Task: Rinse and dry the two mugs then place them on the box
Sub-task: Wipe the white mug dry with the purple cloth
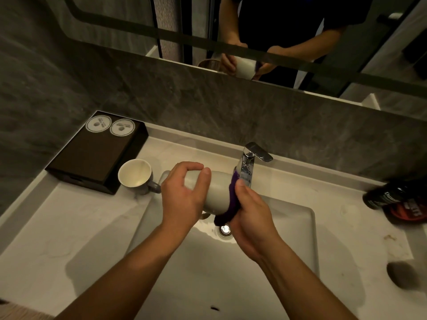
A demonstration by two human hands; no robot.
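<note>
Over the sink basin [288, 227] my left hand [184, 195] grips a pale mug [216, 192] lying on its side, base toward the left. My right hand [251, 220] presses a dark purple cloth [231, 202] against the mug's rim end; the mug's opening is hidden by the cloth. A second mug [136, 173], cream inside with a grey handle, stands upright on the counter left of the basin, touching the front corner of a black box [92, 153]. Two round white coasters [109, 125] lie on the box's far end.
A chrome faucet [250, 162] rises just behind the held mug, with no water visible. The drain [225, 229] lies below my hands. Dark bottles [397, 199] lie at the counter's right edge, a grey stone-like object [403, 273] nearer. A mirror [277, 31] spans the grey wall.
</note>
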